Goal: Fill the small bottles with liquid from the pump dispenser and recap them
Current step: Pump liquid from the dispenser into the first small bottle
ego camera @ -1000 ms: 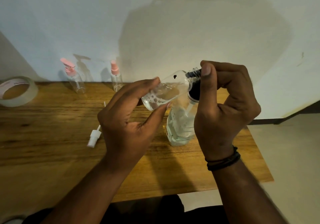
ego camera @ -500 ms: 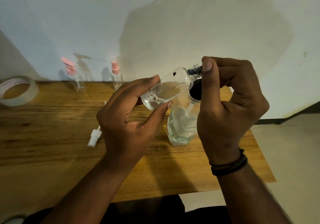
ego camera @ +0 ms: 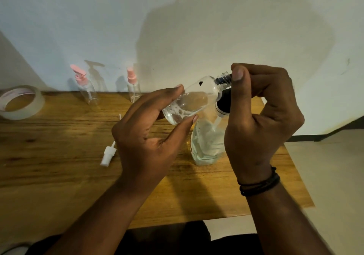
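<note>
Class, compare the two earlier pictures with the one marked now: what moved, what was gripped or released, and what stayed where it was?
Very little moved. The right hand rose slightly at the pump head, and the small bottle in the left hand tipped its neck a little higher against the nozzle. Nothing was picked up or let go. The big dispenser bottle, loose white spray cap, two pink-topped bottles and tape roll stayed put.

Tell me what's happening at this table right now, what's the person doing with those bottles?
A person is filling a small clear bottle from a pump dispenser standing on the wooden table. The left hand holds the bottle tilted, partly full, its open neck at the dispenser's black pump head, which the right hand grips. A white spray cap lies loose on the table. Two pink-topped bottles stand by the wall, beside a tape roll.
</note>
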{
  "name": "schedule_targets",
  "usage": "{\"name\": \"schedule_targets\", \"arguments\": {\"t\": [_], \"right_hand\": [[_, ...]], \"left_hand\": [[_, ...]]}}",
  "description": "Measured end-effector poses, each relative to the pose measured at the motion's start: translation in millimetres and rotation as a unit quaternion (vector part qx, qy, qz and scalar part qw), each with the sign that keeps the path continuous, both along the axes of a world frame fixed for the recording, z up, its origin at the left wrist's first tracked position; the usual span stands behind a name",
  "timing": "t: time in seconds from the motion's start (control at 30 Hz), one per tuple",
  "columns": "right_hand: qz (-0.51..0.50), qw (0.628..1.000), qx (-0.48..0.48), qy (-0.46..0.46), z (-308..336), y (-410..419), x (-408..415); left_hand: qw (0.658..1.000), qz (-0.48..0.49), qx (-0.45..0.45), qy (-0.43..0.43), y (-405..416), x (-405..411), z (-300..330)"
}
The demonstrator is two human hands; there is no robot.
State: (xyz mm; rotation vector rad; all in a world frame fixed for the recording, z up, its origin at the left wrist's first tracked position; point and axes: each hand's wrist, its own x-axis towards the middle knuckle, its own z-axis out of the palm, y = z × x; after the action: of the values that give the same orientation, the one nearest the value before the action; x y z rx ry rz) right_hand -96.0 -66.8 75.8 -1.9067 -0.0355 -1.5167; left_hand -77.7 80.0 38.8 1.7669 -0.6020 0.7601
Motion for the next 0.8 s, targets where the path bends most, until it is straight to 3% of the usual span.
{"name": "schedule_targets", "arguments": {"t": [0.8], "right_hand": [[-0.005,1.000,-0.001,0.005,-0.9,-0.5,-0.6]], "left_hand": [[1.000,-0.005,0.003,-0.009,1.1,0.8,0.1]]}}
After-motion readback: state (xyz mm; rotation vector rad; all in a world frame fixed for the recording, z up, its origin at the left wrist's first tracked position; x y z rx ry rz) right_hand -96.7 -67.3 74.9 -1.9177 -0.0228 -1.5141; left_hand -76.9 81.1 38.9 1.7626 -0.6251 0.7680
